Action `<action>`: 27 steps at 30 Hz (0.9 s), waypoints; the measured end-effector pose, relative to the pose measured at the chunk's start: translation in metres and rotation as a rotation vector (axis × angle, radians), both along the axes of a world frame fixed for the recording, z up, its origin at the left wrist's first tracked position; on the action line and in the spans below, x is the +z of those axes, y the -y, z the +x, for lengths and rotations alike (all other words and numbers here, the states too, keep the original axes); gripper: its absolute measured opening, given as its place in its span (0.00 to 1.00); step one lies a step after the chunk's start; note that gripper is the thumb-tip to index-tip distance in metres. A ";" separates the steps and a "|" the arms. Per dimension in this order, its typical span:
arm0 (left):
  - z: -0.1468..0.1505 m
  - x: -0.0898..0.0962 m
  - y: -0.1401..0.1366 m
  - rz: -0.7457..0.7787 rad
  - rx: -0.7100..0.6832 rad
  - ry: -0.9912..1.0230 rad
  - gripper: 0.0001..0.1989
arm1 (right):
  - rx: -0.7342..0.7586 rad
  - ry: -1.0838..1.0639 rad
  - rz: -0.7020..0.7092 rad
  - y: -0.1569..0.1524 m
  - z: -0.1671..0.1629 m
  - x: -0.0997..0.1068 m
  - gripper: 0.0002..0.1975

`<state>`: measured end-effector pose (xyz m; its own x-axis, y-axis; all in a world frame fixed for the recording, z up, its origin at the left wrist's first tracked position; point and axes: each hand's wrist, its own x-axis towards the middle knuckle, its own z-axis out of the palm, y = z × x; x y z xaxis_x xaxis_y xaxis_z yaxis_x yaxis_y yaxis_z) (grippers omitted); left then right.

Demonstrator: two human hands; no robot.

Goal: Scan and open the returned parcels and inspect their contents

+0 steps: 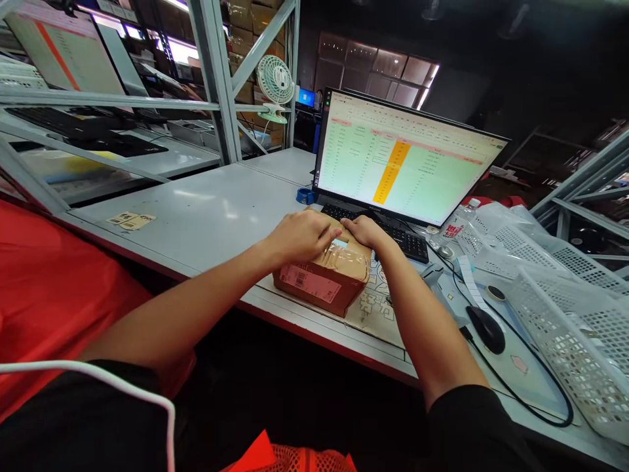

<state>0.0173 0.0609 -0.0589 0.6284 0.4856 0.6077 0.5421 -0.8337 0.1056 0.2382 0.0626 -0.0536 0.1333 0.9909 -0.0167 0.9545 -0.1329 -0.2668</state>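
Status: the box (339, 270) stands on the mat (376, 321) near the front edge of the surface (196, 210), before the monitor (413, 151) and keyboard (415, 246). Both hands are positioned on it. Clear tape (346, 259) lies across the near part of the top, and a label (308, 282) is attached to the front face. The top appears mostly in place, with no contents in view; whether the seal is cut or the flaps are loose cannot be determined, as the hands cover part of the top. Opening, if any, is judged slight.

Pose: both forearms extend forward and converge on the box. The left hand (303, 235) lies over the left part of the top, fingers curled, thumb directed right. The right hand (364, 231) bends over the far right part, fingers pointing left. Whether either hand grips a flap or only presses cannot be told.
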 end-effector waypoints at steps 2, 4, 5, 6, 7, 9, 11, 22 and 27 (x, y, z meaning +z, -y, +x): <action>-0.008 -0.007 0.017 0.165 0.025 0.138 0.22 | 0.002 -0.017 0.010 0.001 0.001 -0.001 0.31; -0.021 -0.016 0.038 0.309 0.062 0.224 0.22 | 0.004 -0.034 0.016 0.001 0.001 -0.001 0.30; -0.029 -0.022 0.048 0.343 0.084 0.225 0.21 | 0.005 -0.041 0.017 0.000 0.001 -0.002 0.30; -0.036 -0.026 0.057 0.344 0.101 0.199 0.18 | 0.006 -0.047 0.016 0.000 0.001 -0.002 0.29; -0.043 -0.029 0.063 0.317 0.111 0.153 0.16 | 0.007 -0.054 0.015 -0.001 0.001 -0.002 0.29; -0.053 -0.029 0.066 0.200 0.095 0.018 0.12 | 0.009 -0.065 0.017 -0.001 0.000 -0.003 0.28; -0.055 -0.018 0.055 0.066 0.025 -0.126 0.15 | 0.011 -0.076 0.029 -0.001 0.000 -0.004 0.28; 0.039 0.042 -0.009 -0.149 -0.215 -0.580 0.26 | -0.009 -0.271 0.233 0.008 0.003 -0.009 0.24; -0.007 0.045 -0.009 -0.142 -0.238 -0.500 0.25 | -0.066 -0.532 0.406 0.043 0.018 -0.021 0.35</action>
<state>0.0102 0.0697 -0.0143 0.9250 0.3505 0.1469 0.3537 -0.9354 0.0044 0.2565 0.0196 -0.0743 0.2701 0.9227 0.2751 0.6726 0.0236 -0.7396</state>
